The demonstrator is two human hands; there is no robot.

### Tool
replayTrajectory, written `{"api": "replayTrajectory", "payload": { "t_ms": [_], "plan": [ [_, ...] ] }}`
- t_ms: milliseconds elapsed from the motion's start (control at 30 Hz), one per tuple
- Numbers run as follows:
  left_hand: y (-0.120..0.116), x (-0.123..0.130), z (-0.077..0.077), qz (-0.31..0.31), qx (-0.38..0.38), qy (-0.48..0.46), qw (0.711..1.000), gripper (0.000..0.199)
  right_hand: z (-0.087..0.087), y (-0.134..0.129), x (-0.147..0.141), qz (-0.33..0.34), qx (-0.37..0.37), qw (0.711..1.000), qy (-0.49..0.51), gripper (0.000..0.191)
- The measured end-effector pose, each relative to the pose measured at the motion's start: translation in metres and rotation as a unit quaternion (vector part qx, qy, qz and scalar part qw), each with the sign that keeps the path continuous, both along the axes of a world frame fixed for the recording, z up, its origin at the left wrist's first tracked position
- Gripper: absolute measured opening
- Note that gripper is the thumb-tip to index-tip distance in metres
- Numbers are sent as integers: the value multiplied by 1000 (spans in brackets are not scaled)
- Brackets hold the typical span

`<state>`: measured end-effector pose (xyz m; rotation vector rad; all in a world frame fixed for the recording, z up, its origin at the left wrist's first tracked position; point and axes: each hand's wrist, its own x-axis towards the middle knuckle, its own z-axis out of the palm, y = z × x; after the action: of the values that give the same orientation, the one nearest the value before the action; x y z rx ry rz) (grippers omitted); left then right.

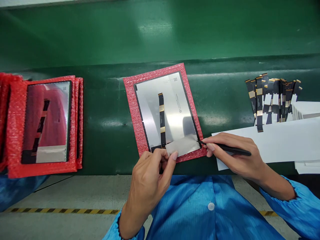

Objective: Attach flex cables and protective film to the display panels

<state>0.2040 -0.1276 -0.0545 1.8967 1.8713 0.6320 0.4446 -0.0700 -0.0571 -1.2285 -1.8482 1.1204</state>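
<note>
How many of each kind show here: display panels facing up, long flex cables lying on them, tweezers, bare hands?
Display panels: 2
Long flex cables: 2
Tweezers: 1
Bare hands: 2
Total: 7

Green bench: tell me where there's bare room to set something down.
The green bench is bare between the left red stack and the middle red pad, and again between that pad and the ribbon cables, beyond the right hand. It is crowded where the cables overlap the white sheet, and at the pad's near edge, where the left hand works.
</note>
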Motion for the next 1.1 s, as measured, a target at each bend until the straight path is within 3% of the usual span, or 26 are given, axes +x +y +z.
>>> {"api": "replayTrajectory", "payload": {
  "t_ms": [1100],
  "plan": [
    [1, 0, -1, 10, -6, -9, 1000, 18, -1, 1, -1, -5, -8, 1000, -2, 31]
  ]
}}
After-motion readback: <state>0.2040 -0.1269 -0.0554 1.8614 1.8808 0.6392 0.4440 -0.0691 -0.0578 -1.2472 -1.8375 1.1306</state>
